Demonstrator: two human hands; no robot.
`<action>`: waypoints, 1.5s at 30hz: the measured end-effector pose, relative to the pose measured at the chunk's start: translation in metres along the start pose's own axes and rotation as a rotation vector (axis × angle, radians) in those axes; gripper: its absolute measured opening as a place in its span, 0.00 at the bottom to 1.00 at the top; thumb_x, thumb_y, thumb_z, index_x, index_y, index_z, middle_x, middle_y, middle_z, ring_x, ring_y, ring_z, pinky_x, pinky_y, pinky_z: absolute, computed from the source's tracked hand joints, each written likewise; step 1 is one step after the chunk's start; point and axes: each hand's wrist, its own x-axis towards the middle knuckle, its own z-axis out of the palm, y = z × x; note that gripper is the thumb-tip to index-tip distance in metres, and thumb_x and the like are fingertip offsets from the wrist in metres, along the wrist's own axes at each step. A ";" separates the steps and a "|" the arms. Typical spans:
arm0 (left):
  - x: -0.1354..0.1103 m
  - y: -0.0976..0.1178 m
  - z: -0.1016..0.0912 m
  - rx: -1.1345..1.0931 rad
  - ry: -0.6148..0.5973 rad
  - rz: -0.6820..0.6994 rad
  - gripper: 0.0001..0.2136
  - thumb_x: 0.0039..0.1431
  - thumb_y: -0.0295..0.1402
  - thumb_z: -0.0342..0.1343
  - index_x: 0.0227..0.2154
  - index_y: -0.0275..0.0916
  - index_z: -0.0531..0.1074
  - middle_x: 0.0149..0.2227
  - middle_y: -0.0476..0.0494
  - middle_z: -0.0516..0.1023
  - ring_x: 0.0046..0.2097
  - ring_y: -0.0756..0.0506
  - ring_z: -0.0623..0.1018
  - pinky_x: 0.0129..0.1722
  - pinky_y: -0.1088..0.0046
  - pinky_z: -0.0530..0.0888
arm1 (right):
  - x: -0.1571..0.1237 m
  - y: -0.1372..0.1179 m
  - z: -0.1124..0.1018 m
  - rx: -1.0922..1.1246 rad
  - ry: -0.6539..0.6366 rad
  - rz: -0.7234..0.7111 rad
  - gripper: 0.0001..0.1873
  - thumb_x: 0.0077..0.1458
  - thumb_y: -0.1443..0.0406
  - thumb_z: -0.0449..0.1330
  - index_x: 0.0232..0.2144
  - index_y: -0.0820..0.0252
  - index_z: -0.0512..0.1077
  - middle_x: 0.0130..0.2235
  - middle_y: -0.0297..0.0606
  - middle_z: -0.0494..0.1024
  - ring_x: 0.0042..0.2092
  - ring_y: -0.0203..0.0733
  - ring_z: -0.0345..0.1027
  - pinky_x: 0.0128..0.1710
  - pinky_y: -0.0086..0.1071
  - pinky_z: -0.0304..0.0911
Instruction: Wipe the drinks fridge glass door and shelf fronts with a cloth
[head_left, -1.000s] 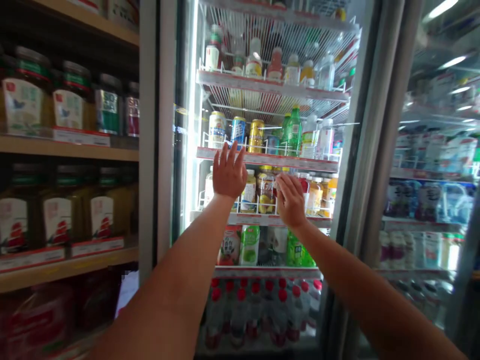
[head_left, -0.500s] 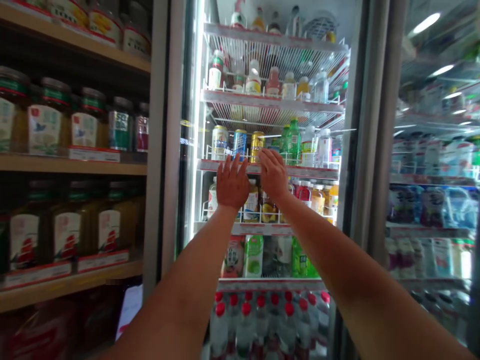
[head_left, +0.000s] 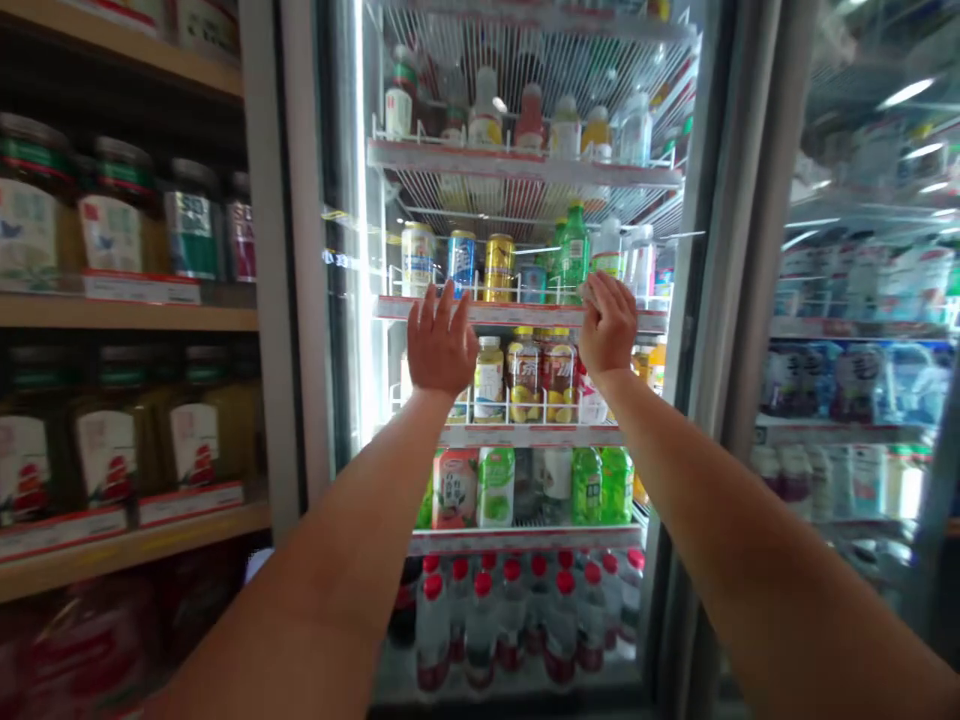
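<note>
My left hand [head_left: 442, 345] is raised with its fingers apart, its tips by the front edge of the middle shelf [head_left: 517, 314]. It holds nothing that I can see. Farther right along the same edge, my right hand [head_left: 609, 322] has its fingers bent together; a small pale patch shows at the tips, too unclear to name. Behind the edge stand a white can, a blue can [head_left: 461, 258], a gold can [head_left: 499, 268] and green bottles [head_left: 574, 250]. Bottles with yellow caps [head_left: 523, 375] sit on the shelf below, between my forearms.
Red-capped bottles [head_left: 480, 630] fill the cooler's bottom. Wire shelves with more drinks rise above my hands. Wooden shelves [head_left: 127, 312] with bottles flank the cooler on the left, and a metal door frame [head_left: 739, 250] stands at the right, beside another glass-fronted cooler.
My right hand has moved right along the shelf edge, away from the gold can towards the green bottles. My left hand stays near the edge, fingers spread. The view has shifted slightly.
</note>
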 end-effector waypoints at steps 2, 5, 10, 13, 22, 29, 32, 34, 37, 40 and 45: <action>0.001 0.000 0.000 -0.009 -0.007 0.000 0.25 0.67 0.31 0.47 0.66 0.38 0.64 0.70 0.40 0.58 0.73 0.37 0.51 0.72 0.46 0.52 | -0.012 0.006 -0.011 -0.015 0.003 -0.003 0.21 0.67 0.67 0.49 0.58 0.56 0.74 0.59 0.42 0.75 0.64 0.49 0.64 0.66 0.55 0.61; 0.001 -0.001 0.002 -0.014 -0.002 -0.004 0.25 0.67 0.32 0.46 0.66 0.37 0.63 0.71 0.42 0.57 0.73 0.36 0.51 0.72 0.45 0.52 | -0.029 0.013 -0.025 -0.057 0.009 -0.009 0.22 0.67 0.68 0.48 0.57 0.57 0.74 0.58 0.41 0.76 0.63 0.48 0.65 0.66 0.55 0.62; 0.001 -0.001 0.003 -0.043 -0.011 -0.021 0.26 0.68 0.35 0.45 0.67 0.39 0.62 0.72 0.51 0.53 0.73 0.37 0.50 0.73 0.47 0.50 | -0.055 0.022 -0.042 -0.089 0.039 -0.027 0.20 0.68 0.66 0.50 0.56 0.58 0.75 0.57 0.43 0.77 0.63 0.47 0.67 0.64 0.52 0.65; 0.001 -0.001 0.002 -0.063 -0.013 -0.036 0.25 0.69 0.36 0.45 0.67 0.42 0.61 0.72 0.57 0.52 0.73 0.37 0.50 0.73 0.47 0.50 | -0.067 0.026 -0.052 -0.095 0.048 -0.033 0.19 0.68 0.64 0.51 0.55 0.58 0.75 0.57 0.43 0.78 0.62 0.47 0.68 0.63 0.53 0.67; -0.001 -0.002 0.004 -0.002 0.038 -0.001 0.24 0.69 0.32 0.45 0.67 0.40 0.64 0.70 0.44 0.58 0.73 0.38 0.53 0.72 0.49 0.53 | -0.072 0.029 -0.053 -0.122 0.119 0.016 0.18 0.65 0.64 0.54 0.51 0.61 0.79 0.53 0.47 0.80 0.57 0.50 0.72 0.61 0.53 0.68; -0.003 -0.002 0.003 -0.065 0.022 -0.009 0.25 0.68 0.29 0.47 0.66 0.37 0.64 0.70 0.41 0.58 0.73 0.36 0.52 0.72 0.49 0.50 | -0.019 0.016 -0.009 -0.128 0.203 0.148 0.22 0.62 0.69 0.49 0.52 0.64 0.77 0.55 0.48 0.78 0.61 0.49 0.68 0.64 0.55 0.64; -0.003 -0.002 0.002 -0.051 0.016 -0.003 0.24 0.68 0.29 0.48 0.66 0.37 0.65 0.70 0.41 0.58 0.72 0.36 0.53 0.72 0.49 0.51 | 0.002 -0.002 0.014 -0.108 0.161 0.149 0.23 0.61 0.70 0.48 0.53 0.64 0.77 0.57 0.46 0.76 0.63 0.48 0.65 0.66 0.53 0.61; -0.003 -0.002 0.002 -0.055 0.017 0.001 0.24 0.68 0.29 0.48 0.66 0.36 0.65 0.70 0.40 0.58 0.72 0.35 0.53 0.72 0.49 0.50 | 0.008 -0.018 0.027 -0.096 0.121 0.134 0.24 0.62 0.70 0.47 0.53 0.62 0.76 0.58 0.44 0.75 0.65 0.47 0.63 0.67 0.52 0.60; -0.004 -0.003 0.005 -0.047 0.036 0.010 0.24 0.68 0.29 0.47 0.66 0.36 0.65 0.70 0.40 0.59 0.72 0.36 0.53 0.72 0.50 0.50 | 0.003 -0.046 0.041 -0.068 0.061 0.062 0.23 0.64 0.70 0.46 0.54 0.62 0.76 0.59 0.43 0.75 0.66 0.46 0.61 0.68 0.51 0.59; -0.004 -0.004 0.007 -0.030 0.059 0.019 0.24 0.68 0.29 0.47 0.65 0.36 0.65 0.70 0.40 0.59 0.72 0.36 0.54 0.72 0.50 0.51 | -0.017 -0.074 0.045 -0.035 0.002 -0.067 0.22 0.66 0.69 0.47 0.54 0.62 0.76 0.59 0.42 0.76 0.66 0.46 0.62 0.68 0.49 0.60; -0.004 -0.003 0.006 -0.038 0.061 0.015 0.24 0.68 0.29 0.48 0.65 0.37 0.65 0.70 0.41 0.59 0.72 0.36 0.54 0.72 0.50 0.52 | -0.069 -0.101 0.032 0.010 -0.133 -0.235 0.21 0.66 0.70 0.49 0.55 0.58 0.75 0.59 0.40 0.76 0.67 0.44 0.60 0.67 0.47 0.62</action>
